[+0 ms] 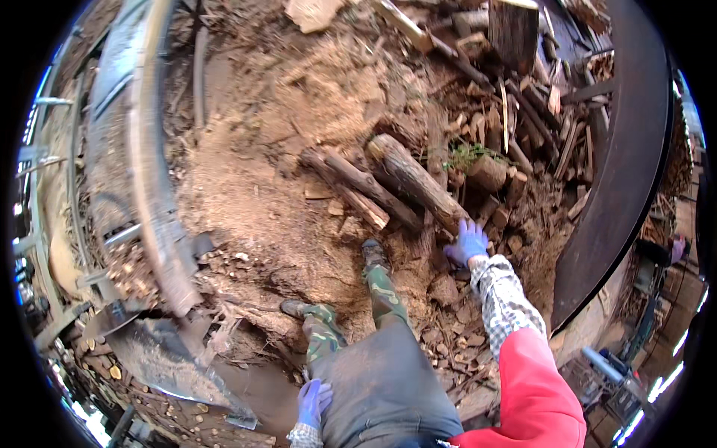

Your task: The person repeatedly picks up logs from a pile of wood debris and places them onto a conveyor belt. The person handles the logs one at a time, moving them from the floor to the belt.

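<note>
My right hand (469, 243), in a purple glove, reaches out at the near end of a thick bark-covered log (418, 183). Its fingers are spread and seem to touch the log's end without wrapping round it. My left hand (314, 402), gloved in the same purple, hangs low beside the dark apron (385, 388) with its fingers apart and nothing visible in them. Left of the thick log, thinner logs (366, 187) lie side by side on ground covered with sawdust.
Split wood (523, 134) is heaped at the upper right, with an upright log chunk (513, 36) at its far side. A dark curved metal beam (624, 172) borders the right. A long pale rail (153, 164) and a metal sheet (168, 358) stand at the left.
</note>
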### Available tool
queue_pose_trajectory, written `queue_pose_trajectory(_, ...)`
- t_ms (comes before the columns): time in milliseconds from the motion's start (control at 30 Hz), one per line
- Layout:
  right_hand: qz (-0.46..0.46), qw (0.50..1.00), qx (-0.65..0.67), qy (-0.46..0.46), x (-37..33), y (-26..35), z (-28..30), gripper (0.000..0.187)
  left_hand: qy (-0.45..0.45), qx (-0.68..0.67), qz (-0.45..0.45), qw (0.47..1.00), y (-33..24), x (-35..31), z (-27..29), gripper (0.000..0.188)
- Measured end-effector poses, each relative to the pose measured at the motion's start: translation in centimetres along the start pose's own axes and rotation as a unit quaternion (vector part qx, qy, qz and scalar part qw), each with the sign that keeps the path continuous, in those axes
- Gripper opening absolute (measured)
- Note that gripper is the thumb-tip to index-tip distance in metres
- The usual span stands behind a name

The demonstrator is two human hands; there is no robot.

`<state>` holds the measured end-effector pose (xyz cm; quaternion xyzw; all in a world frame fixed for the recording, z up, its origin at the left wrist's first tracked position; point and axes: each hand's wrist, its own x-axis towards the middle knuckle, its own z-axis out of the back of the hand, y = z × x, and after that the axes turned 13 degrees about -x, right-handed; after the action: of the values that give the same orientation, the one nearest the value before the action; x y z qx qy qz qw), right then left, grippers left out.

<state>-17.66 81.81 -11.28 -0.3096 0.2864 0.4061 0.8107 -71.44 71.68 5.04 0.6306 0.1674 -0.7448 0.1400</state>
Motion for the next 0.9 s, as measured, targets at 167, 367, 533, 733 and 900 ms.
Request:
queue_pose_trajectory(167,0.047,0.993,-0.111,-0.017,11.4,0.5,0.9,0.120,-0.035,0.108,0.022,0.993,2.3,2.4,-1.2,0.020)
queue_pose_trajectory(367,0.079,0.987,-0.016,0.141,16.6,-0.3,-1.6,0.129,-0.072,0.120,0.047,0.989,2.8,1.4,-4.2,0.022)
queue_pose_trajectory(533,0.176,0.971,0.073,0.143,12.9,0.3,0.0,0.115,0.204,-0.103,0.087,0.970,3.5,6.6,-3.7,0.025)
queue_pose_trajectory(733,0.141,0.985,0.049,0.089,9.6,4.1,1.9,0.090,0.148,0.043,-0.095,0.983,0.3,7.1,-15.8,0.033)
queue_pose_trajectory(900,0.140,0.983,0.097,0.071,8.2,4.6,4.8,0.079,0.236,0.057,-0.203,0.949,-1.0,18.7,-26.7,0.048)
